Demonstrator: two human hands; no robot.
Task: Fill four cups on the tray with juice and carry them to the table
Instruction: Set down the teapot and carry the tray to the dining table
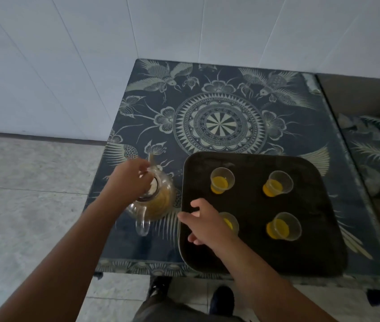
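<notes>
right hand (205,223) loose over tray (249,205); left hand (133,177) pinches lid (154,185); patterned tabletop (219,124), white wall (184,26)

The round-bellied clear glass jug (161,201) is glossy and see-through, and the four small clear plastic cups (222,180) look thin and smooth. The dark square tray (312,228) with rounded corners has a dull, matt, faintly mottled face, while the dark blue bench (219,124) with its pale bird-and-flower pattern is smooth with a soft sheen. The pale grey floor (33,182) looks like speckled stone tile, and the white wall (68,54) is smooth, matt panelling.
</notes>
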